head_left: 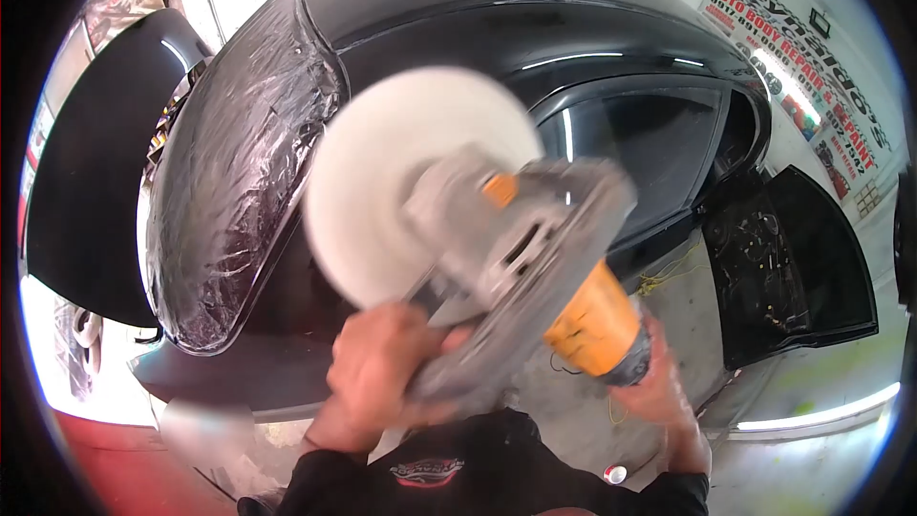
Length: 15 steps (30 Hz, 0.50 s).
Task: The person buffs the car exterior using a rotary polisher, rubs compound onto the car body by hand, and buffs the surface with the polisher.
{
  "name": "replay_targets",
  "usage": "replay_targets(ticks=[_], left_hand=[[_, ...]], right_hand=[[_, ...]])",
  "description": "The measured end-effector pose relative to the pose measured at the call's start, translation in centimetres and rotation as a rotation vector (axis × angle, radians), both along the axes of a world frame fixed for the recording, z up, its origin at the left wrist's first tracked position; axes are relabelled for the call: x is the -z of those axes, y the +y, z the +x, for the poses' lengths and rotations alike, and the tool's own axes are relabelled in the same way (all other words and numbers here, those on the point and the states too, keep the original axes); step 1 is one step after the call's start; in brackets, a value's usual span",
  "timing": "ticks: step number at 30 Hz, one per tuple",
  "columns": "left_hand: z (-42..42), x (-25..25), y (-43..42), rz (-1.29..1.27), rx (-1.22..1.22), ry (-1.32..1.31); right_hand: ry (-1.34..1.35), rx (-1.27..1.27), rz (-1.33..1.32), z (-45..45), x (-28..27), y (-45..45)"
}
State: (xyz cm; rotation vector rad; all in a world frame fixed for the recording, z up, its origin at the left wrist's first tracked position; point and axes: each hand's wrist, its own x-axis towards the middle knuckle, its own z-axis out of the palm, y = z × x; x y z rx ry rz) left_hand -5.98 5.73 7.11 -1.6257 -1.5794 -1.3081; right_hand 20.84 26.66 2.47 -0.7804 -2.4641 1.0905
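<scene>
I hold a grey and orange rotary polisher point(478, 220) up in front of me with both hands. Its round white pad point(382, 167) faces the black car point(401, 33); blur hides whether the pad touches the paint. My left hand point(377, 363) is closed round the polisher's grey handle near the pad. At the rear end of the orange body, my right hand point(659, 377) is closed round the dark end part, its fingers partly hidden.
Crinkled plastic film point(244, 153) covers the car's rear glass. The side window point(640, 143) lies beyond the polisher. At right stands a detached door panel point(798, 272), near a yellow cord point(673, 272). A raised black panel point(95, 182) is at left, and a can point(615, 474) sits on the floor.
</scene>
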Motion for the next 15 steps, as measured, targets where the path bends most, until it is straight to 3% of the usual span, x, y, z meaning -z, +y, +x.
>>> replay_targets(ticks=[4, 6, 8, 11, 15], left_hand=[[-0.2, -4.2, 10.3, 0.149, -0.029, 0.025], [0.6, -6.3, 16.3, 0.142, 0.175, -0.117], [1.0, -8.2, 22.6, 0.241, 0.281, -0.148], [1.8, -11.8, 29.1, 0.116, 0.324, -0.269], [2.1, -14.8, 35.7, 0.295, 0.298, -0.413]], right_hand=[[0.148, 0.250, -0.012, 1.2, -1.0, 3.0], [0.153, 0.333, 0.040, 2.8, -1.5, 6.4], [0.211, 0.376, -0.046, 3.0, -5.3, 8.0], [0.155, 0.484, 0.074, 4.6, -9.9, 12.2], [0.140, 0.440, 0.102, 5.4, -16.9, 16.9]])
